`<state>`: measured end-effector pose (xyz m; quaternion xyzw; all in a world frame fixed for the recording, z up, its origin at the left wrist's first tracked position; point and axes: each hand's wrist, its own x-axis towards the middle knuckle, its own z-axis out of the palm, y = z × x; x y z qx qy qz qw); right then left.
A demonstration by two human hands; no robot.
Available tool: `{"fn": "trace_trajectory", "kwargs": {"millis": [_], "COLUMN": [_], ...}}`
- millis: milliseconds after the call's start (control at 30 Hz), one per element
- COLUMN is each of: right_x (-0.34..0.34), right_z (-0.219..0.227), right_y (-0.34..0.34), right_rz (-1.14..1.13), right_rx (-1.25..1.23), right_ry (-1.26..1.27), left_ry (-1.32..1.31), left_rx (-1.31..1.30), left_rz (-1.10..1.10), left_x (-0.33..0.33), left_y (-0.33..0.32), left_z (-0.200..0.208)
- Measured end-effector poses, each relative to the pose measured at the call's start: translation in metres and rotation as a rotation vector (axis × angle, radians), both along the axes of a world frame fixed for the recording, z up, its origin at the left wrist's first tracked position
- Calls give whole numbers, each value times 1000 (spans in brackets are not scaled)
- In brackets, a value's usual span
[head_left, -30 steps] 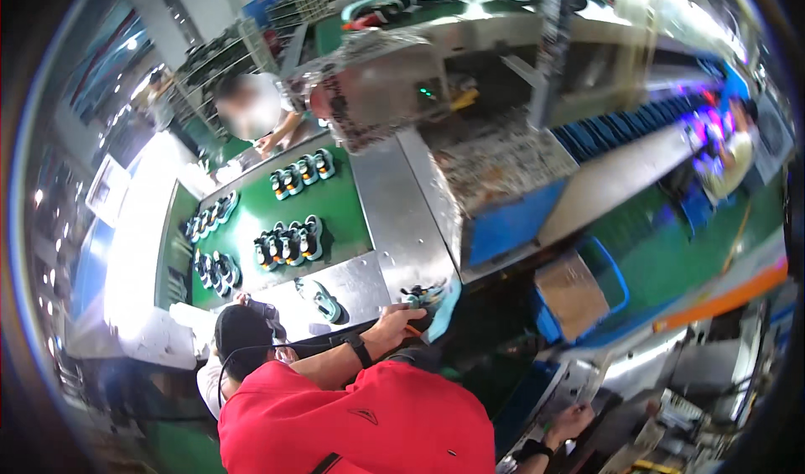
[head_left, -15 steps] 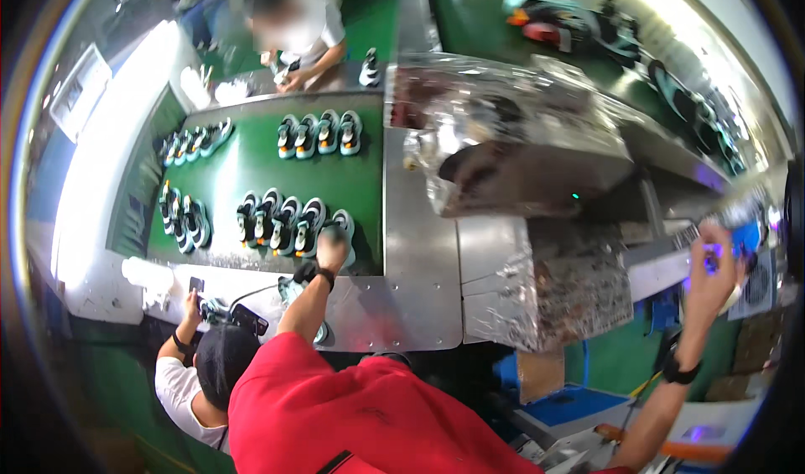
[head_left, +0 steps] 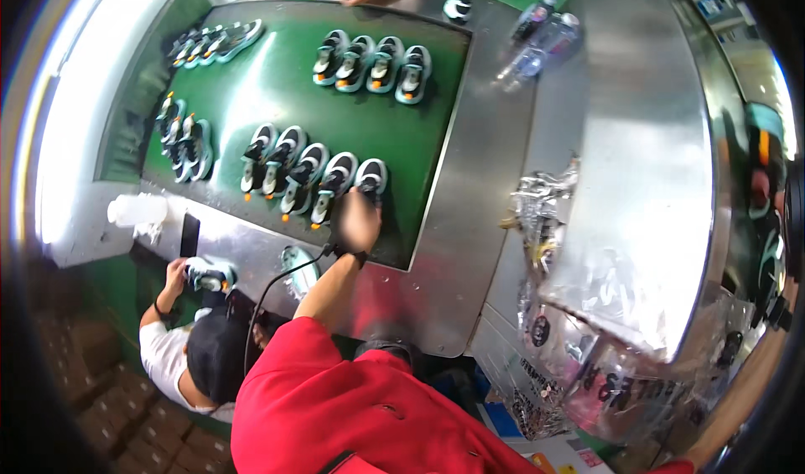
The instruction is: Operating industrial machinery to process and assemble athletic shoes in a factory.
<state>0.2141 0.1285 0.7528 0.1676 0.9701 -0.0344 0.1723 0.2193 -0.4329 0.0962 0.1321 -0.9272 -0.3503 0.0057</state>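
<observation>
My left hand [head_left: 359, 222] reaches onto the green work surface, at the near end of the rightmost sneaker [head_left: 371, 177] in the front row. The sneaker is black and white with a pale teal sole. Blur hides my fingers, so I cannot tell whether they grip it. Just left of it stand several matching sneakers [head_left: 305, 178]. A dark band and a cable are at my left wrist. My right hand [head_left: 790, 291] is mostly lost in the dark right rim, its fingers hidden, near a sneaker with an orange patch [head_left: 764, 143].
More sneakers stand in a back row [head_left: 383, 63] and at left. A co-worker in a black cap [head_left: 220, 361] handles a sneaker [head_left: 210, 274] at lower left. Clear bottles [head_left: 541, 46] lie on the metal ledge. Plastic bags [head_left: 625, 386] hang by the raised metal panel [head_left: 646, 130].
The view has shifted, and the crumpled plastic covers less of the middle. My right hand has gone from beside the ledge to the far right rim. My left hand stays by the end sneaker.
</observation>
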Motion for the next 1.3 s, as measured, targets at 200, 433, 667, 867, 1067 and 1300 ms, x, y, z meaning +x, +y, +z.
{"fn": "trace_trajectory", "kwargs": {"millis": [200,433,667,867,1067,1300], "right_x": [73,109,305,513,694,833], "right_z": [-73,-59,-26,-66,-149,-276], "right_y": [13,-78,-143,-275,-431,-646], "right_rz": [147,-57,-366,-459,-928,-1200], "right_rx": [310,-165,-386,-330,146,-279], "right_ry": [633,1047,1580,1586,1562,2338], "left_ry": [-47,308,-1017,-1607,-2059,-1909], "left_rx": [311,144,1414,1662,1135,790], "left_rz": [41,-431,-1046,-1733,-1845,-1977], "left_x": [-5,16,193,318,482,688], "left_y": [-21,-5,106,169,105,47], "left_z": [-10,63,262,387,419,366]}}
